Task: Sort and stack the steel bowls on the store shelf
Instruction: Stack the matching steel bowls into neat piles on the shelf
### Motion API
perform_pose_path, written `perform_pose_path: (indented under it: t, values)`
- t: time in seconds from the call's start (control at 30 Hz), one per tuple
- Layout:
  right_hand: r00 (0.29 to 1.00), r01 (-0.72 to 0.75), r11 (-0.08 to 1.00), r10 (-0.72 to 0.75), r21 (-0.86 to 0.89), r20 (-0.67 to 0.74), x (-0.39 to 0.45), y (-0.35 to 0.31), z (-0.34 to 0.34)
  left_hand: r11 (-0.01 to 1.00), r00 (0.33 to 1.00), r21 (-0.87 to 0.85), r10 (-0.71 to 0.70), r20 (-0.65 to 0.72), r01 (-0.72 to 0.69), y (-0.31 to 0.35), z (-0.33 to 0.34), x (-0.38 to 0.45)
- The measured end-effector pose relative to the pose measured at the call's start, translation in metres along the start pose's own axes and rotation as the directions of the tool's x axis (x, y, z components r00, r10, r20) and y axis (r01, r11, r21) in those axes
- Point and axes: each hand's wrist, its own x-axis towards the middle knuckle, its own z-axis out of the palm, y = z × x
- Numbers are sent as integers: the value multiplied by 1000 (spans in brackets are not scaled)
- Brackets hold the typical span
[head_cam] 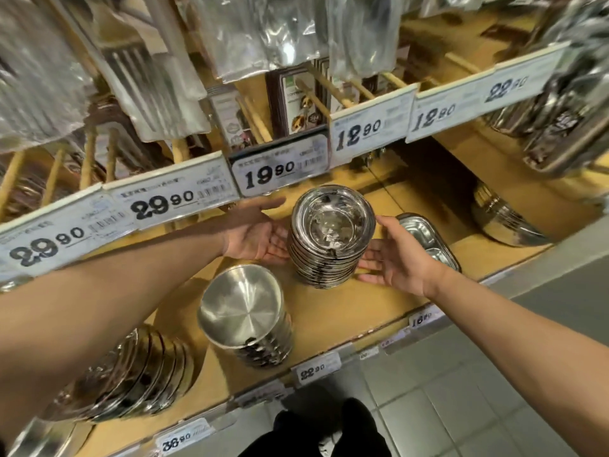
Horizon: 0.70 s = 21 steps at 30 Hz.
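Both palms flank the stack of steel bowls [331, 235] mid-shelf [333, 311]: left hand [255, 237] with fingers straight and spread against its left side, right hand [395, 255] likewise spread at its right. Nearer the front edge stands a second bowl stack [245, 316]; a divided steel tray [428, 237] lies just right of the right hand.

Bowl stacks on the wooden shelf [329, 311]: four, at center [331, 239], front [245, 316], left [131, 374] and right [504, 216]. Divided steel tray [428, 237]: one. Hands: two, left [255, 234] and right [400, 255]. Large price tags on the upper rail: six.
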Motion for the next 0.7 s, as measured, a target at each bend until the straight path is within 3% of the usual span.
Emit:
perform_pose_path:
  t: [0.3, 0.4, 0.63, 0.7]
  values:
    - [986, 27, 1000, -29, -14, -166, -2, -1, -1, 992, 988, 54, -108, -113, 114, 3, 36, 15]
    - [988, 48, 998, -42, 36, -152, -4, 0, 3, 993, 989, 57, -101, -113, 107, 5, 38, 22]
    - [994, 88, 981, -75, 174, -77, -1, 4, 15, 983, 980, -173, -85, -181, 54, 5, 60, 31]
    - [995, 78, 983, -67, 167, -68, 1, 5, 15, 985, 980, -126, -134, -147, 116, 9, 68, 33]
